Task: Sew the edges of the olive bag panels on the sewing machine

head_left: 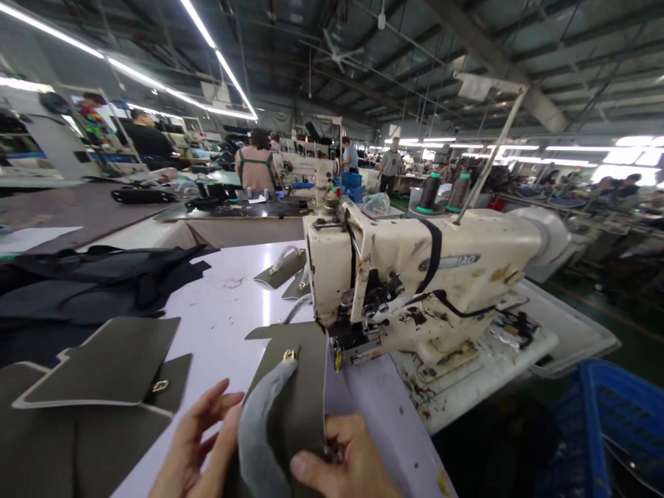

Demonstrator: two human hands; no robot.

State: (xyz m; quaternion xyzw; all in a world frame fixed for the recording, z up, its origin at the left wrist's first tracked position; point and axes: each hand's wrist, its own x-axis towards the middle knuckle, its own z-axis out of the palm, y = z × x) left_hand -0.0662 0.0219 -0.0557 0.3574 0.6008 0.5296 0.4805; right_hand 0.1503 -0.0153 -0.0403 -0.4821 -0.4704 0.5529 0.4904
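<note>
On my left, a pile of black cloth point(88, 290) is lying on the white table point(223, 325). Just below it, flat gray-green leather pieces point(98, 363) are lying in a stack, and a small gold buckle point(160, 386) is sitting on one of them. Next comes my left hand point(194, 443). Its fingers point(218, 400) are spreading wide, and they are very near the soft gray lining point(264, 432), but I cannot tell if they are touching it. In the middle, a leather flap point(306, 387) is standing up between my hands. Its long side is going up and away from me, toward the sewing machine. A gold clasp point(289, 355) is sitting at its top end. My right hand point(345, 460) is nearer to the flap's straight edge, and its thumb and fingers point(311, 467) are pinching the flap at the bottom. Past that, a big old sewing machine point(415, 277) is standing close to the flap's top. Far to the right, a blue basket point(606, 436) is sitting low down.
</note>
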